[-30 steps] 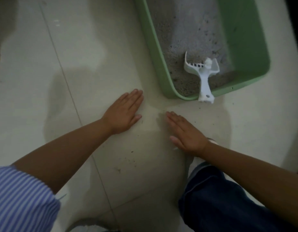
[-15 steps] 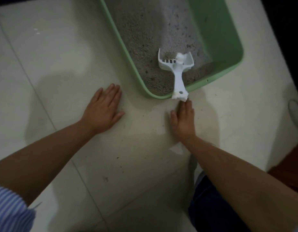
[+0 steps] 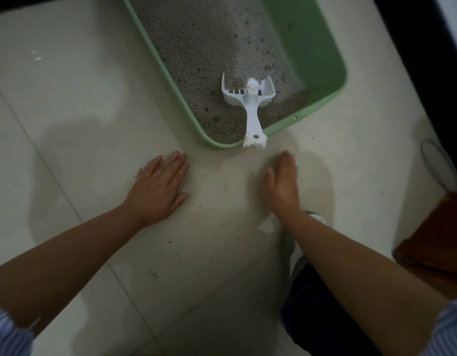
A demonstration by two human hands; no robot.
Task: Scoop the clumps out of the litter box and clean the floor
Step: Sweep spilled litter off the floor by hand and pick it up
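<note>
The right hand [image 3: 282, 183] has slid right, blurred, open like the flat left hand [image 3: 159, 187]; bumping the scoop [image 3: 252, 111] could tip it off the box [image 3: 322, 98].

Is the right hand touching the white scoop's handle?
Apart. The head view shows bare floor between the right hand and the scoop handle end.

Brown wooden furniture [image 3: 435, 240] — far right.

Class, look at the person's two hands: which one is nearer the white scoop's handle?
The right hand. Its fingertips lie just below the scoop handle's end, while the left hand rests flat, farther off.
</note>
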